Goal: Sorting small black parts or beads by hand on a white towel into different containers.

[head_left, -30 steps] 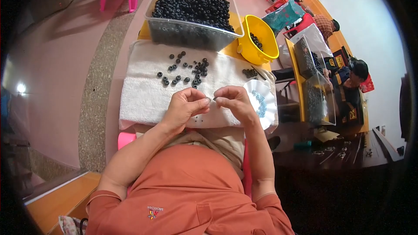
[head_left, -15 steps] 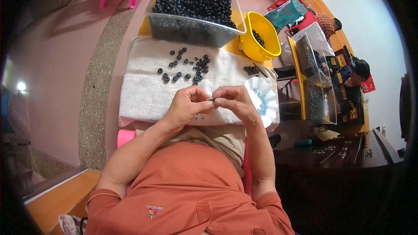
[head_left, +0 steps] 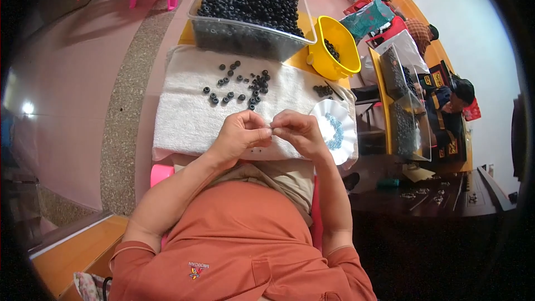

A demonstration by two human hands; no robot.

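Observation:
My left hand [head_left: 239,135] and my right hand [head_left: 297,132] meet over the front part of a white towel [head_left: 181,111]. Both are closed in a pinch, thumbs and fingertips almost touching. Whatever sits between the fingertips is too small and too covered to name. Beyond the hands, loose black beads [head_left: 255,90] with holes lie scattered on the towel. Beside my right hand stands a white fluted dish [head_left: 346,140] holding tiny pale blue pieces [head_left: 335,130]. A smaller cluster of dark pieces [head_left: 322,90] lies behind that dish, next to a thin dark stick [head_left: 334,90].
At the back, a clear plastic tub [head_left: 245,36] is heaped with black beads. A yellow basin [head_left: 348,56] with more beads stands to its right. Further right, other clear bins [head_left: 402,128] rest on a yellow board, near a seated person in a dark cap [head_left: 460,88].
Fingers of my right hand have shifted slightly at the pinch, and the dark bit visible between the fingertips before is now covered. The beads and containers stay in place.

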